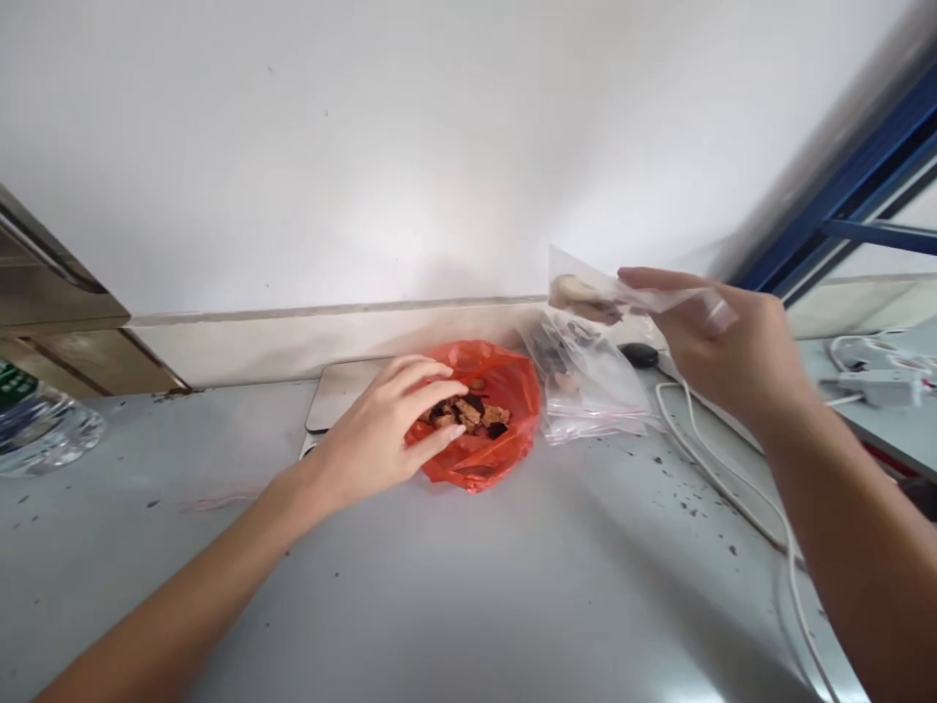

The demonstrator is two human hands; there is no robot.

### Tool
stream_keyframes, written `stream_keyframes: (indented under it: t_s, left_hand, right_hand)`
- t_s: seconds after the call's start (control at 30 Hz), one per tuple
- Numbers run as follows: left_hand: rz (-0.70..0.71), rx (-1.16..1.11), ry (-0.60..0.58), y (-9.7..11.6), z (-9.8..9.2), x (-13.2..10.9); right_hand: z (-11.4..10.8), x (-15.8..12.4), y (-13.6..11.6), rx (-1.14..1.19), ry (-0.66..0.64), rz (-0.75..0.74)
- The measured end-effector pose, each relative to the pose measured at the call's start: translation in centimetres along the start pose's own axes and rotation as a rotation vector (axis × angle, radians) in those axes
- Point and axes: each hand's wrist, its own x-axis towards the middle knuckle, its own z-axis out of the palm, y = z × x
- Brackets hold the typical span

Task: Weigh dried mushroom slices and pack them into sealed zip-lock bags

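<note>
My left hand [391, 420] is spread, fingers curved and apart, over the left side of the red bag [475, 474], which sits open on the worktop [439, 605] with dried brown pieces [472, 415] inside. Up and to the right of it, my right hand [732, 337] grips one end of a small clear bag [586, 298] holding pale and brown pieces, raised toward the wall [366, 156]. Below that, more clear bags [596, 391] lie just beside the red one, between my hands.
</note>
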Motion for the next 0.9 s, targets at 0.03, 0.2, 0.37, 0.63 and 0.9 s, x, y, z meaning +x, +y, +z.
stream_keyframes:
  t_s: [0.03, 0.2, 0.37, 0.63, 0.9]
  left_hand:
    - [0.014, 0.016, -0.044, 0.2, 0.4, 0.0]
    - [-0.005, -0.006, -0.200, 0.6, 1.7, -0.2]
    - [-0.030, -0.003, -0.227, 0.6, 1.3, -0.3]
    - [-0.070, 0.010, -0.244, 0.6, 0.6, -0.2]
    - [-0.113, 0.016, -0.275, 0.4, 0.1, -0.3]
  right_hand:
    - [0.1, -0.4, 0.8, -0.117, 0.018, -0.041]
    - [2.7, -2.4, 3.6, -0.383, -0.359, -0.185]
    - [4.0, -2.3, 3.1, -0.427, -0.496, -0.049]
    - [7.4, -1.8, 1.6, -0.589, -0.373, -0.124]
    - [8.7, -1.9, -0.2, -0.715, -0.312, -0.094]
